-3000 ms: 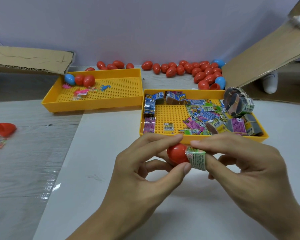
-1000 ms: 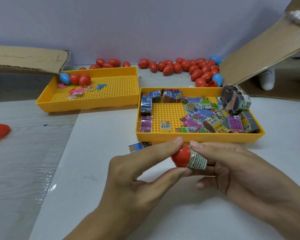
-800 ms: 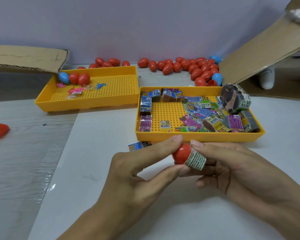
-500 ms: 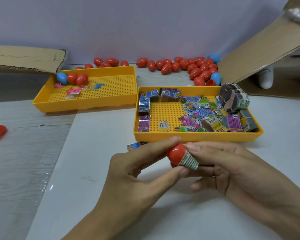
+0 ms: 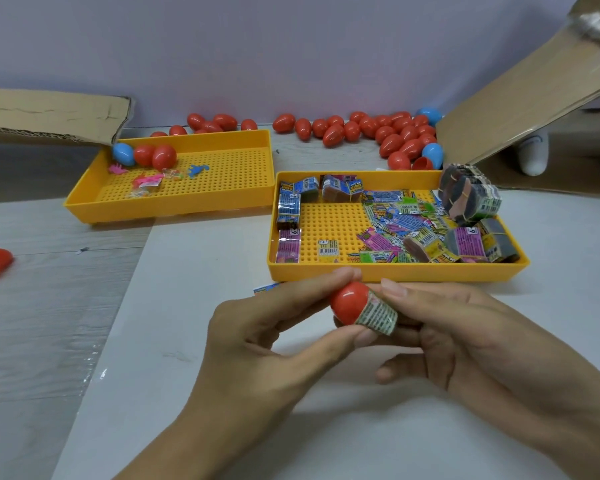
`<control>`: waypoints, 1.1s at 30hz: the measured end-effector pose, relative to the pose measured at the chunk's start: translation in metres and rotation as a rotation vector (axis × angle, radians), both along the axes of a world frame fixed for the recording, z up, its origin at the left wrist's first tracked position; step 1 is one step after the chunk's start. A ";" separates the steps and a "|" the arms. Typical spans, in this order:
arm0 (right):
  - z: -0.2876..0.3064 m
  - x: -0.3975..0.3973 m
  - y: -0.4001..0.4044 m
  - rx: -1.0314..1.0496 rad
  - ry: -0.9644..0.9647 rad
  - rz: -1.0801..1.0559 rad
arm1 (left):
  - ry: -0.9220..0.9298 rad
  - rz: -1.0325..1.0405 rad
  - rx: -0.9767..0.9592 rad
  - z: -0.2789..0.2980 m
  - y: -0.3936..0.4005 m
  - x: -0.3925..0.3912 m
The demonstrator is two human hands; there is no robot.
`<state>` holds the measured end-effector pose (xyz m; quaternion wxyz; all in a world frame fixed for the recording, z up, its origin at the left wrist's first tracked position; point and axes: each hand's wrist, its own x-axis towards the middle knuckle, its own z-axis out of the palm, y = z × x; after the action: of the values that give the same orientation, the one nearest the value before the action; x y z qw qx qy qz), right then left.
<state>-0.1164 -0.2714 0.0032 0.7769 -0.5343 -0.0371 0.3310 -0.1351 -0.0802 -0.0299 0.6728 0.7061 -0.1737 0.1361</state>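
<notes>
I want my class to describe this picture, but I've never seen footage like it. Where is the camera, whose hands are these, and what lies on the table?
No machine here: a person works with two bare hands, and one camera worn on the head looks forward and down. The left hand pinches a red egg between thumb and forefinger; the right hand pinches a printed label wrapped round its other end. On the table, the near tray holds many such labels, loose and bundled. The far tray holds two red eggs, a blue one and small toys. More eggs lie along the wall, with cardboard at either side.
</notes>
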 end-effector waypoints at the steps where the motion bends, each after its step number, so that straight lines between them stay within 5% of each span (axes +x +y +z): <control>1: 0.001 0.000 0.001 0.011 -0.037 -0.004 | 0.029 -0.010 -0.069 0.000 -0.001 0.000; 8: 0.000 -0.007 0.003 -0.250 -0.608 -0.233 | 0.149 -0.005 -0.246 0.004 -0.001 0.003; 26: 0.007 0.001 -0.005 -0.029 -0.207 -0.107 | 0.240 -0.162 -0.337 0.007 0.003 0.005; 33: 0.009 0.002 -0.003 -0.060 -0.031 -0.057 | 0.074 -0.118 -0.140 0.004 0.002 0.004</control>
<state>-0.1139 -0.2742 0.0118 0.7690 -0.5631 -0.0241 0.3016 -0.1310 -0.0785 -0.0261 0.7335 0.6504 -0.1799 0.0818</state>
